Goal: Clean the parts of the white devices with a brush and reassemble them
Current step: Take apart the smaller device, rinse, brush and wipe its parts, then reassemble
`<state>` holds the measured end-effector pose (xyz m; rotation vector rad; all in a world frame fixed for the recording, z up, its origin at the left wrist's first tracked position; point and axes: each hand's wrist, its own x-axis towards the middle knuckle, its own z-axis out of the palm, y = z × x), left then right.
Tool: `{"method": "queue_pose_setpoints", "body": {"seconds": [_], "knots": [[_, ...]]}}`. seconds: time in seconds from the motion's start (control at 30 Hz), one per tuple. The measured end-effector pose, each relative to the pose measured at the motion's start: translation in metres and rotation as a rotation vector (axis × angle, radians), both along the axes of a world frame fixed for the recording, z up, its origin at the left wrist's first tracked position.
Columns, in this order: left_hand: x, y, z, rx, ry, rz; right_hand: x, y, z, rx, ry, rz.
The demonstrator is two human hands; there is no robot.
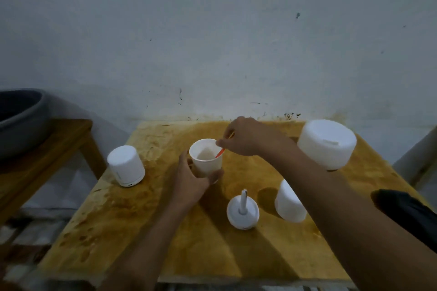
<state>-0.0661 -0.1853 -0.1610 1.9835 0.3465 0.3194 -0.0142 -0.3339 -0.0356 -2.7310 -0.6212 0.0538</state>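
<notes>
Gripping the white cup (206, 160) — left hand (189, 181); right hand (243, 136) pinches the brush (220, 151).

The table (118, 220) was set against the wall (212, 42). Toward the back of its middle, a cup (208, 163) was held from the near left side by the left hand (189, 182). The tip of a brush (220, 152), pinched by the right hand (243, 137) just right of the rim, was placed inside the cup. A small cylinder (125, 165) was stood at the left edge, left of the cup. A wide drum (326, 144) was placed at the back right corner. Before the cup and to its right, a round base (242, 214) with an upright stem was set. A cover (287, 203) was placed just right of the base, partly hidden by the right forearm. A side bench (47, 149), with a basin (21, 120) on it, was located left of the table.
</notes>
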Motion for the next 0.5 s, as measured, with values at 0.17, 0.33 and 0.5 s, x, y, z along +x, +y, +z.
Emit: {"method": "queue_pose_setpoints", "body": {"seconds": [0.17, 0.33, 0.5], "knots": [[0.006, 0.001, 0.010, -0.108, 0.045, -0.021, 0.013, 0.006, 0.005, -0.114, 0.077, 0.032], [-0.010, -0.008, 0.032, -0.128, 0.020, -0.066, -0.004, -0.002, 0.022, -0.260, 0.130, 0.014], [-0.028, -0.011, 0.054, -0.092, 0.006, -0.092, -0.037, -0.022, 0.034, -0.225, 0.157, -0.061]]}}
